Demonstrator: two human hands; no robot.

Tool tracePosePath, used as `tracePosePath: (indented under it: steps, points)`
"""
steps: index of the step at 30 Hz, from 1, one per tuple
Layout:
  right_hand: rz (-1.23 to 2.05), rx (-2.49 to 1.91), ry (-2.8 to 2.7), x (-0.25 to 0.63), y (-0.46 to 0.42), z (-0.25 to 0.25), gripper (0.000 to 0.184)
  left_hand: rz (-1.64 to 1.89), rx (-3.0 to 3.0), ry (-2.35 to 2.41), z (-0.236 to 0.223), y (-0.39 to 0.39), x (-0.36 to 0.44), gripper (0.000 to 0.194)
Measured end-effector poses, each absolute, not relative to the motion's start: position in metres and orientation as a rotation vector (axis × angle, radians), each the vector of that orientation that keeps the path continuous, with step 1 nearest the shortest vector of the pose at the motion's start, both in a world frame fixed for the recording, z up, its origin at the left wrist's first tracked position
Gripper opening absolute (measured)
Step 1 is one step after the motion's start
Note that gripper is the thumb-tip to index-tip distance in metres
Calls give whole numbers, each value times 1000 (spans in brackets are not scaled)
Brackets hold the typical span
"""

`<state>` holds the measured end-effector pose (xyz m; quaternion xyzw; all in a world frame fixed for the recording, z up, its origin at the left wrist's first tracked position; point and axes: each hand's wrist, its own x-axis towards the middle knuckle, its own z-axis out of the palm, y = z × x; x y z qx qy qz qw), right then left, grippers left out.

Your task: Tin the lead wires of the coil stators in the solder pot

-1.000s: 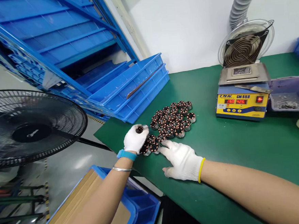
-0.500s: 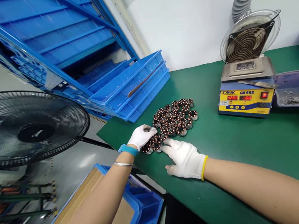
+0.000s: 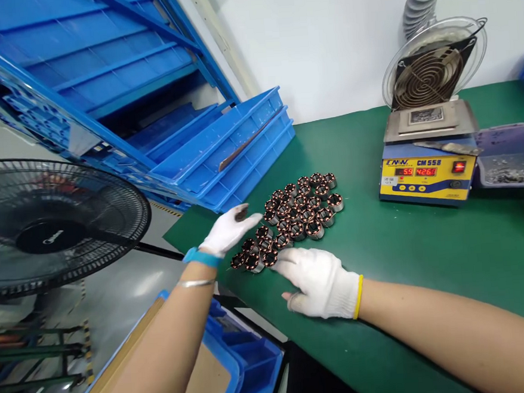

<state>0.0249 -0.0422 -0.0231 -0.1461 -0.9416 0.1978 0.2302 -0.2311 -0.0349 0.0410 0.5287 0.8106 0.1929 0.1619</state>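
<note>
Several motor stators (image 3: 306,214), ring-shaped with copper windings and steel bodies, stand in a tight cluster on the green bench top (image 3: 363,237). My left hand (image 3: 231,230), in a white glove with bare fingertips, hovers at the cluster's left side, thumb and fingers apart and nothing between them. At the near edge of the group, my gloved right hand (image 3: 315,281) lies low over the bench. Its fingers stretch out against a stator (image 3: 270,258) at the front, without gripping it.
Stacked blue crates (image 3: 236,153) stand behind the stators. A CM558 solder pot (image 3: 426,170) sits at the right beside a purple bin (image 3: 511,161) of metal scraps. At the left is a black fan (image 3: 53,229); below the bench edge, a blue crate (image 3: 251,365) with cardboard.
My left hand has moved left, off the stators, and its fingers have spread. More stators now show at the cluster's left end. My right hand has shifted slightly left.
</note>
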Motion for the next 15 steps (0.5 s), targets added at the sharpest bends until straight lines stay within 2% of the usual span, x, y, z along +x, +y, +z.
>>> tracePosePath:
  steps: [2,5,9,15]
  points:
    - [478,-193,-2669,24,-47,-21,37,635,1599,2244,34,-66,-238,105]
    - [427,20,-2760,17,-47,-24,39,399,1852,2225,12,-103,-241,136]
    - [440,-135,-2703,10,-25,-33,46,356,2073,2214,-13,-97,-220,138]
    - [475,-397,-2639,10,27,-35,24,436,2238,2070,-12,-30,-197,143]
